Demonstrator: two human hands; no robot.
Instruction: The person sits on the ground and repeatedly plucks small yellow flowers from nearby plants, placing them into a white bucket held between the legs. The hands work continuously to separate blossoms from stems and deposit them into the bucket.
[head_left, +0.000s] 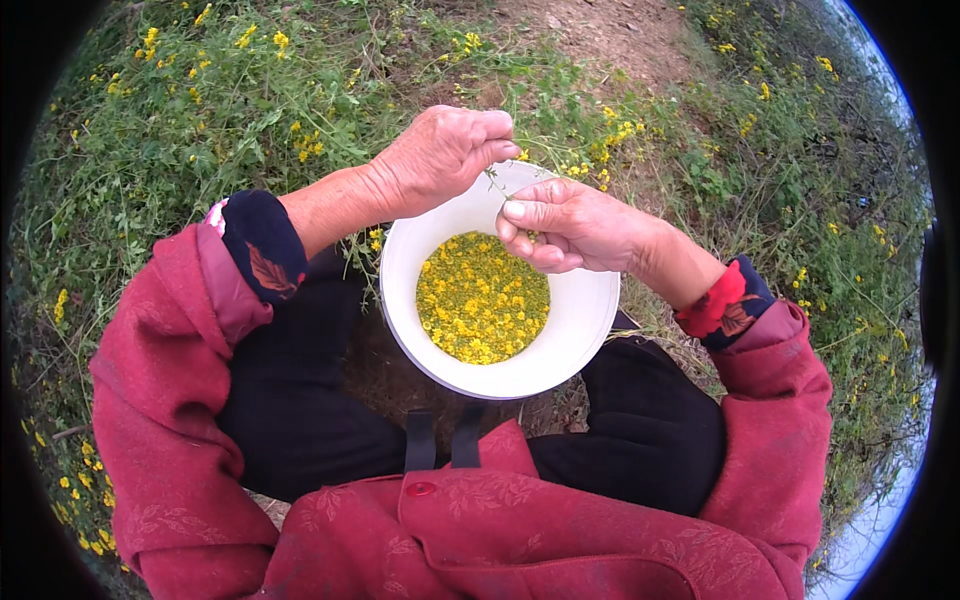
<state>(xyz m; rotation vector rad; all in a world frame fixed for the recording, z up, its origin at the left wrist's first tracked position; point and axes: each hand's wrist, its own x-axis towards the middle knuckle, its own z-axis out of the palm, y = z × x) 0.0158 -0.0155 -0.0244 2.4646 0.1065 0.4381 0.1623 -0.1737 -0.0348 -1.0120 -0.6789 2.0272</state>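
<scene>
A white plastic bucket (585, 322) stands between my knees, part filled with small yellow flower heads and green buds (480, 300). Over its far rim, my left hand (450, 154) pinches a thin green stem (496, 183) between thumb and fingers. Just right of it and lower, my right hand (574, 221) has thumb and forefinger closed on the same stem, above the bucket's opening. The curled fingers partly hide a bit of yellow at the right hand. Beyond the hands, thin sprigs with yellow flowers (577, 171) extend to the right; whether they join the held stem is unclear.
Flowering green plants (225, 112) crowd the left side, and more (787, 180) grow on the right. A bare dirt patch (607, 37) lies ahead. My black-trousered legs (300, 390) flank the bucket, and two dark straps (442, 439) hang near my red coat.
</scene>
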